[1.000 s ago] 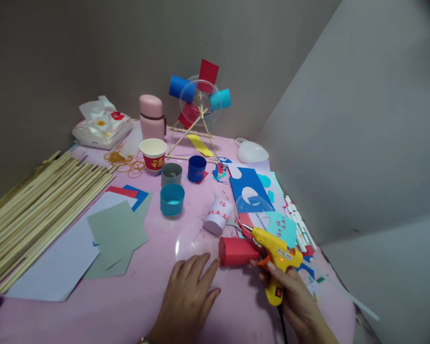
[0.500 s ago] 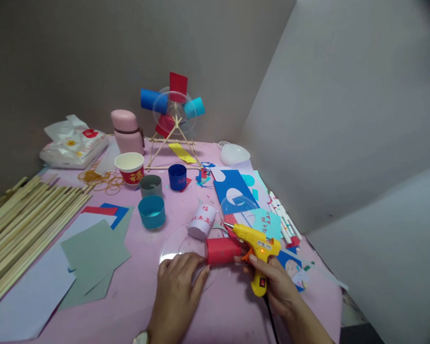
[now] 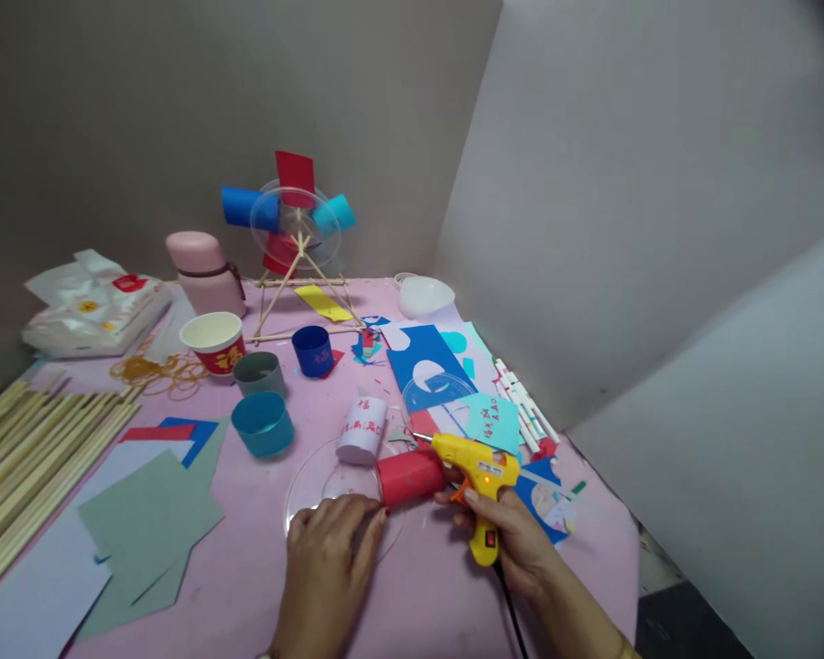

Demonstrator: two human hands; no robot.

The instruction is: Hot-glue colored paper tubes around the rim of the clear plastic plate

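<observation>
In the head view my right hand (image 3: 515, 540) is wrapped round the handle of a yellow hot glue gun (image 3: 477, 465). Its metal nozzle points left, above a red paper tube (image 3: 410, 478) that lies on its side. My left hand (image 3: 333, 549) lies palm down over a clear plastic disc (image 3: 300, 483), thumb apart from the fingers. Its fingertips are at the tube's left end; whether they press on it I cannot tell. A white paper tube (image 3: 363, 430) with red writing lies just behind the red one, partly over the disc.
Teal (image 3: 263, 426), grey (image 3: 259, 373) and dark blue (image 3: 312, 351) paper rings stand behind, beside a paper cup (image 3: 214, 343). A stick-framed wheel (image 3: 297, 224) stands at the back. Wooden sticks (image 3: 34, 467) and grey paper (image 3: 147, 517) lie left; markers (image 3: 525, 403) lie right.
The view has turned a little to the right, so everything sits further left. The red tube has tilted slightly, its right end now higher in the view. Both hands keep nearly the same pose.
</observation>
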